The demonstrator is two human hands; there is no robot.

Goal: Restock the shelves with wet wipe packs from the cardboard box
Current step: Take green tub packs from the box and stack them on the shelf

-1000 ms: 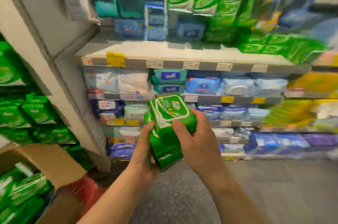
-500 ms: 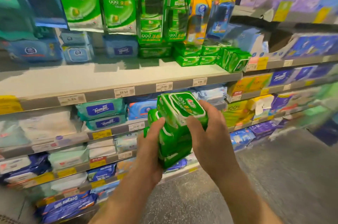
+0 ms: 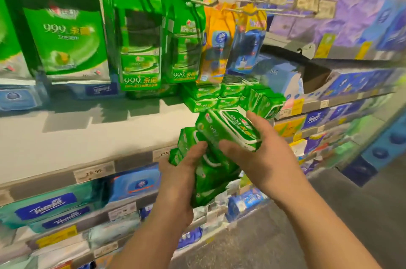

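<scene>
I hold a stack of green wet wipe packs between both hands, in front of the shelf edge. My left hand point(image 3: 182, 172) grips the lower packs point(image 3: 211, 176) from the left side. My right hand point(image 3: 261, 154) clasps the top pack point(image 3: 228, 128), which has a white-rimmed lid and lies tilted. Just behind them, several matching green packs point(image 3: 222, 95) are stacked on the pale shelf board point(image 3: 87, 141). The cardboard box is out of view.
Large green refill bags point(image 3: 140, 49) and orange and blue bags point(image 3: 222, 44) hang on hooks above the shelf. Blue and teal wipe packs point(image 3: 50, 205) fill the lower shelves. Purple and blue goods point(image 3: 351, 22) line the shelves at right. Grey floor point(image 3: 329, 224) lies at lower right.
My view has swung right and up, away from the cardboard box and towards the shelf. Both hands have carried the green packs up close to the stacked green packs.
</scene>
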